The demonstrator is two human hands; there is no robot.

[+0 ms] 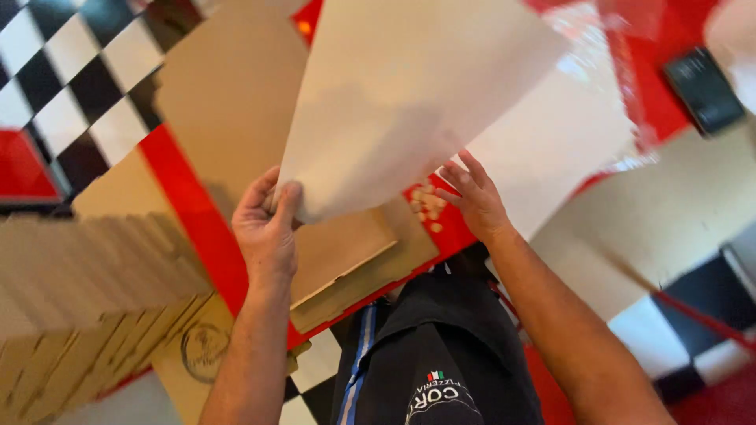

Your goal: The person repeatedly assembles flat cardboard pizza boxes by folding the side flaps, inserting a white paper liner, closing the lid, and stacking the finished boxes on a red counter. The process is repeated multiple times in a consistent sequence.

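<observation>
A view looking straight down at a person's two bare hands over a red counter [189, 212]. Everything here is placed relative to the large white sheet of paper [409, 94] at the centre.

Far left of the sheet stands a stack of folded brown cardboard boxes [87, 291], seen edge-on. Between the stack and the sheet lies flat brown cardboard [228, 94] on the counter, with another flat piece [354, 260] under the sheet's lower corner.

The left hand [268, 228] pinches the sheet's lower left corner between thumb and fingers, closed on the paper. The sheet rises up and away from both hands, its long axis running from that corner toward the top right, lifted off the counter and slightly curved. It looks plain, thin and matte, with no print.

At the sheet's lower right edge, the right hand [472, 201] has its fingers spread wide, just under or touching the paper; contact cannot be told. The left hand has the firmer hold.
</observation>
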